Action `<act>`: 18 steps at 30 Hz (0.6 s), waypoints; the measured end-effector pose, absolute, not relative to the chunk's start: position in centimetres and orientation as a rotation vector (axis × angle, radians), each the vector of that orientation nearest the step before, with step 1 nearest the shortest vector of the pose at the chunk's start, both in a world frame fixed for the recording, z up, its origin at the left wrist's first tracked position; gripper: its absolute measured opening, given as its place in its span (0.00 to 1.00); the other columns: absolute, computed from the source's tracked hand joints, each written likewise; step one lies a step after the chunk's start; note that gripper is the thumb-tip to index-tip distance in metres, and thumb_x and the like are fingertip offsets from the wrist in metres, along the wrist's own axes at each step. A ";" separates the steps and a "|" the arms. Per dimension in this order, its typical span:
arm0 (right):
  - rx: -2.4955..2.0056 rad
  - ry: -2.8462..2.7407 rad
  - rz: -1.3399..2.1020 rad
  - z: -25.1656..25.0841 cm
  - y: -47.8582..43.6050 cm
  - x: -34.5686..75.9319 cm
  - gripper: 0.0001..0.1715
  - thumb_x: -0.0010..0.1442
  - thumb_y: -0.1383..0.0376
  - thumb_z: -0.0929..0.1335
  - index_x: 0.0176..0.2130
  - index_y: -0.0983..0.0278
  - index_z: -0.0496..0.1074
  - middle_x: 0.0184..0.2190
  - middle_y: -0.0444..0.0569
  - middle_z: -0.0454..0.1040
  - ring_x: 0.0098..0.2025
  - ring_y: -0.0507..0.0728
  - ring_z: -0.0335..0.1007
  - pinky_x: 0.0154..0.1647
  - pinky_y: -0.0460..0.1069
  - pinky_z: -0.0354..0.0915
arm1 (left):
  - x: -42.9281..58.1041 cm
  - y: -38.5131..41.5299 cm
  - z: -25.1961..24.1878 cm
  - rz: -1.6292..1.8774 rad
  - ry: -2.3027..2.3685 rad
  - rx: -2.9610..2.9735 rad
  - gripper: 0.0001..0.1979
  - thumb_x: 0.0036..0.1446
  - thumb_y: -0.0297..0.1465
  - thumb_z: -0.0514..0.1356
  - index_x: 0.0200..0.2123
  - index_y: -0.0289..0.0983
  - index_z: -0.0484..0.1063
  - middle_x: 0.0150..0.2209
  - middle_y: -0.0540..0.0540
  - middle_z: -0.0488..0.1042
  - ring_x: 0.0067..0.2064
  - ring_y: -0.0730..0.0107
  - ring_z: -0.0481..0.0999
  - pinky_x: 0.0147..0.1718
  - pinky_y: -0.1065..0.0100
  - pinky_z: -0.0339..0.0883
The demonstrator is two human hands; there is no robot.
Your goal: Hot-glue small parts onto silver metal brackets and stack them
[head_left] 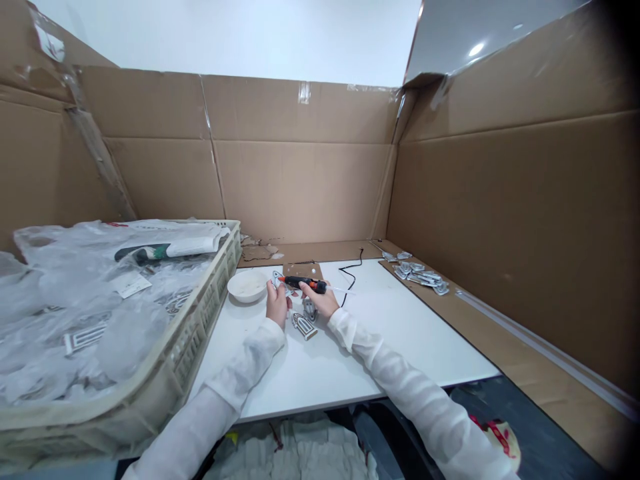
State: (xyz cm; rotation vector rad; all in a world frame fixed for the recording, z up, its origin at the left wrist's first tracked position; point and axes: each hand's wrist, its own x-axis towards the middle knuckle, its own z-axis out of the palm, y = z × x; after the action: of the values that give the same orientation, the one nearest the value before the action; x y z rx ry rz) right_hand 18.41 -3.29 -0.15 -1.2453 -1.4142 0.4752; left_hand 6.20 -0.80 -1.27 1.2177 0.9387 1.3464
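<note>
My right hand (323, 301) is wrapped round a black glue gun (299, 283) with an orange tip, and a clear glue stick (344, 291) juts from its back. The nozzle points left, close to a small pale cut-out piece (276, 275) pinched in my left hand (277, 305). How nozzle and piece meet is too small to tell. Between my wrists, a grey-and-white arched window-shaped piece (304, 326) lies on the white table (345, 370), with another decorated piece (309, 309) just behind it.
A white bowl (247, 287) stands left of my hands. A large plastic crate (200, 340) of bagged pieces fills the left side. Behind the glue gun lies a cardboard square (303, 270); a black cord (351, 266) trails nearby. Several pieces (421, 275) are piled at right. Cardboard walls (300, 187) surround the table.
</note>
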 end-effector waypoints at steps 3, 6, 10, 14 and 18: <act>-1.273 -1.385 0.491 -0.3 -3.2 18.4 0.23 0.51 0.51 0.65 0.16 0.64 0.66 0.16 0.46 0.69 0.20 0.52 0.65 0.26 0.47 0.61 | 6.2 -0.9 -1.2 1.352 0.932 1.230 0.09 0.56 0.37 0.50 0.33 0.41 0.50 0.20 0.56 0.64 0.13 0.80 0.58 0.13 0.75 0.50; -1.306 -1.367 0.491 -0.7 -2.9 18.6 0.24 0.50 0.50 0.65 0.16 0.64 0.65 0.14 0.46 0.67 0.19 0.52 0.64 0.26 0.47 0.61 | 6.3 -1.0 -1.2 1.370 0.913 1.222 0.08 0.56 0.36 0.50 0.33 0.41 0.50 0.21 0.56 0.64 0.13 0.81 0.58 0.13 0.75 0.50; -1.328 -1.354 0.500 -1.1 -2.5 18.8 0.25 0.49 0.48 0.65 0.15 0.64 0.64 0.14 0.45 0.66 0.19 0.52 0.62 0.24 0.47 0.60 | 6.3 -1.0 -1.3 1.375 0.905 1.225 0.09 0.56 0.37 0.50 0.33 0.41 0.50 0.21 0.57 0.63 0.13 0.81 0.57 0.13 0.75 0.50; -1.330 -1.363 0.507 -1.0 -2.5 18.9 0.25 0.49 0.48 0.64 0.15 0.64 0.63 0.13 0.45 0.65 0.18 0.51 0.62 0.23 0.46 0.59 | 6.3 -0.9 -1.3 1.383 0.896 1.243 0.09 0.55 0.38 0.50 0.33 0.41 0.51 0.21 0.56 0.64 0.14 0.81 0.58 0.14 0.75 0.50; -1.331 -1.381 0.495 -0.6 -2.8 18.8 0.25 0.50 0.49 0.64 0.14 0.63 0.62 0.12 0.45 0.64 0.18 0.51 0.61 0.23 0.46 0.59 | 6.3 -0.9 -1.3 1.379 0.904 1.262 0.08 0.56 0.37 0.50 0.33 0.40 0.52 0.21 0.55 0.65 0.14 0.81 0.58 0.13 0.75 0.49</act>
State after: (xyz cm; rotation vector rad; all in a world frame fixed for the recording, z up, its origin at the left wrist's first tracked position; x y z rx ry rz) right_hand 18.84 -2.81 -0.60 -1.3306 -1.3812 0.4952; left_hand 6.30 -0.85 -1.30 1.2619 0.9042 1.3792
